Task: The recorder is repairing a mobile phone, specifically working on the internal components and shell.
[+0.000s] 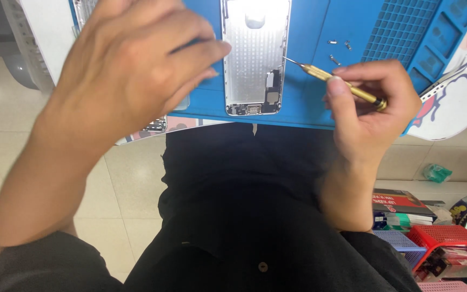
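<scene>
An opened silver phone housing (pixel 255 54) lies face down on a blue work mat (pixel 309 103), inner parts showing at its lower end. My right hand (pixel 366 103) grips a slim brass screwdriver (pixel 341 84); its tip touches the housing's right edge. My left hand (pixel 131 65) hovers over the mat left of the housing, fingers together and curled down, its fingertips close to the housing's left edge. Whether it holds something underneath is hidden. A few tiny screws (pixel 339 48) lie on the mat right of the phone.
The mat has a grid of small compartments (pixel 401 27) at the right. A second device part (pixel 155 125) peeks from under my left hand. Red and blue baskets (pixel 444 243) and boxes stand on the tiled floor at lower right.
</scene>
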